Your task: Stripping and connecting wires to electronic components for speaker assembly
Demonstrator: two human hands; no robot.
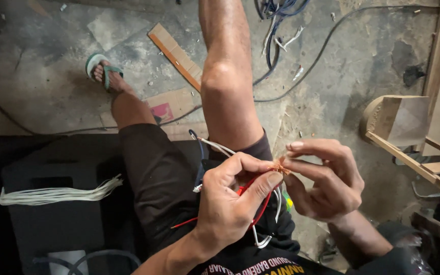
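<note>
Currently your left hand (225,203) grips a red wire (258,201), thumb and forefinger pinched shut on it just below its bared copper end (280,166). Your right hand (324,178) meets it from the other side, its fingers (306,168) closed narrow on the same frayed copper strands, so both hands touch at that point above your lap. White wires (220,147) loop out from behind the left hand and across your dark shorts (154,173); their lower ends curl beneath the wrist. A bundle of white strands (57,193) lies on a black case (52,219) to your left, well apart from the hands. On the concrete floor (52,61) beyond your knees lie a cardboard strip (175,55) and a tangle of cables (276,25). A wooden frame (418,147) stands at the right edge.
</note>
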